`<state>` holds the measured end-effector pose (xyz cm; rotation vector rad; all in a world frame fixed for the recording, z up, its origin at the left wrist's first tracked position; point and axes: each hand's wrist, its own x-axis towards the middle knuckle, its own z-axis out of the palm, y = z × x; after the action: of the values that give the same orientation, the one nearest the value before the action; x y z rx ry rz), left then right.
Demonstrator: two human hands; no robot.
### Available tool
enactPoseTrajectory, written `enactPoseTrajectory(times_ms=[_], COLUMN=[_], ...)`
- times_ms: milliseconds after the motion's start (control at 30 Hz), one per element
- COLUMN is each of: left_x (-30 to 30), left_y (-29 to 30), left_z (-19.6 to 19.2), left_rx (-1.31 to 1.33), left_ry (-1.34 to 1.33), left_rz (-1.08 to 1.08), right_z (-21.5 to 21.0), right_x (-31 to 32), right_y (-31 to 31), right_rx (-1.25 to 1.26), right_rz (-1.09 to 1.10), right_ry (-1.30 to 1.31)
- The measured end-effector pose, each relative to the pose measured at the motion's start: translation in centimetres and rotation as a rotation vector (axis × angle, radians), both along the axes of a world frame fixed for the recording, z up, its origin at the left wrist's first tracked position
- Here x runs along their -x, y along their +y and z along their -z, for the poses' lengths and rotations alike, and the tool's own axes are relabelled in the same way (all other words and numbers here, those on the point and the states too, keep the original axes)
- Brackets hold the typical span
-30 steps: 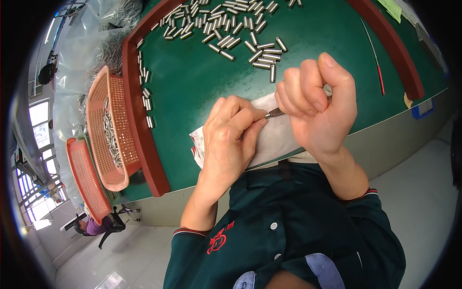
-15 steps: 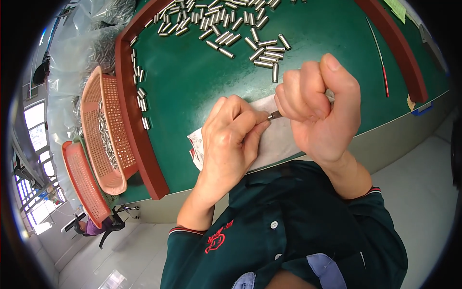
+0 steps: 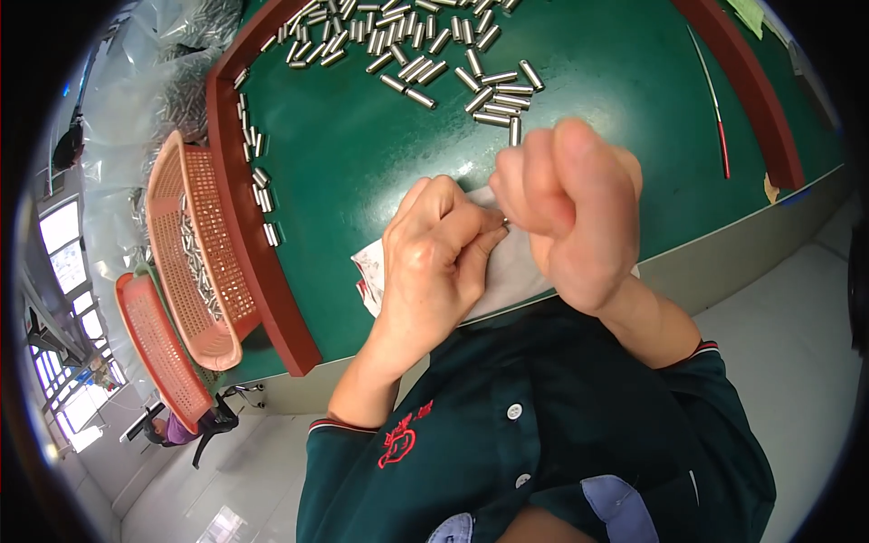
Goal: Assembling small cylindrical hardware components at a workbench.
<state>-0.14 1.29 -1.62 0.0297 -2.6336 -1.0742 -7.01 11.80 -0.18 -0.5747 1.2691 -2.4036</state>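
My left hand (image 3: 431,258) is closed above a pale cloth (image 3: 513,271) at the near edge of the green table. Its thumb and fingertips pinch a small metal cylinder (image 3: 505,222), of which only a bright end shows. Just right of it my right hand (image 3: 579,217) is held up in a fist, smeared by motion. What that fist holds is hidden behind the curled fingers. Many loose steel cylinders (image 3: 420,98) lie beyond both hands, the nearest one (image 3: 515,132) close to the right fist.
Dark red rails (image 3: 258,262) border the table left and right. Left of the table, a pink plastic basket (image 3: 217,244) contains metal pins, beside a second basket (image 3: 167,362) and clear bags of parts (image 3: 186,90). A thin red-handled rod (image 3: 723,149) lies at right. A person (image 3: 176,430) sits far left.
My right fist has moved left and turned, coming closer to my left hand. The dark shaft that showed between the hands is now hidden. My left hand keeps its pinch.
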Motion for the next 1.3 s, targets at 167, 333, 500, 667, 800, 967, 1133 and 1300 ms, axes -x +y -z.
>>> enactPoseTrajectory(times_ms=[167, 333, 500, 667, 800, 967, 1133, 1300], left_x=[0.0, -0.7, -1.0, -1.1, 0.4, 3.5, 6.1, 6.3], left_y=[0.5, 1.1, 1.0, -2.2, -3.8, -4.6, -3.1, -3.5], left_z=[-0.1, -0.2, -0.6, -2.0, -2.5, -2.0, -1.9, -1.2], left_rx=[0.066, 0.154, 0.087, -1.382, -1.516, -0.821, 0.273, 0.353], left_ry=[0.041, -0.001, 0.016, -0.049, -0.054, -0.248, -0.204, -0.230], left_rz=[0.009, -0.070, -0.048, -0.042, -0.121, -0.275, -0.415, -0.439], right_z=[0.5, -0.2, 0.7, 1.7, 1.8, 1.8, 1.6, 1.5], right_x=[0.0, 1.5, 0.4, 0.6, 0.6, 0.7, 0.8, 0.8], right_y=[-0.5, 1.9, 2.4, 3.0, 3.0, 3.1, 2.9, 2.9], right_rx=[0.023, 0.273, 0.166, 0.284, 0.285, 0.261, 0.261, 0.264], right_rz=[0.049, 0.074, 0.159, 0.098, 0.075, 0.068, 0.082, 0.080], right_ry=[0.047, -0.227, -0.107, -0.177, -0.192, -0.195, -0.200, -0.219])
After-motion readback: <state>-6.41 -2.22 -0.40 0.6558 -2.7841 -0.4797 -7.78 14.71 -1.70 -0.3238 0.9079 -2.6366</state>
